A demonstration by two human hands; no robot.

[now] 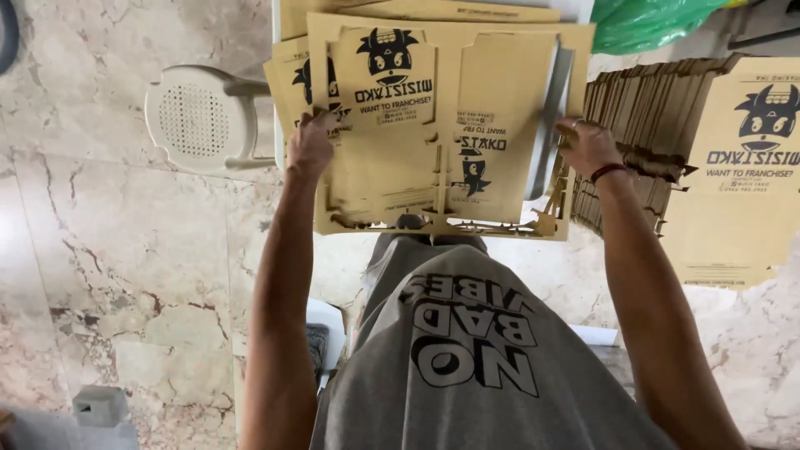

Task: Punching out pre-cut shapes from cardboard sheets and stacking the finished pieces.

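Polished marble floor point(125, 275), cream with rusty veins, spreads glossy beneath everything. Nearest the camera hangs a soft grey T-shirt point(475, 358) with bold black lettering, and 2 bare forearms reach out from it. The left hand point(310, 146) and the right hand point(587, 146), a dark band at its wrist, each pinch 1 side edge of a flat die-cut cardboard sheet point(442, 125). The fingers of both hands are curled tight on that sheet, which is held up in the air in front of the person, above the floor. It is stiff matte brown board, roughly rectangular, cut through with slots and tabs, ragged along its lower edge, and printed in black with a horned cartoon face. Just right of it, a dense stack of cardboard blanks point(650, 125) shows ribbed edges. Left, a white perforated plastic chair point(196, 117) stands on the marble. Farthest off, a shiny green plastic bag point(650, 21) lies crumpled.
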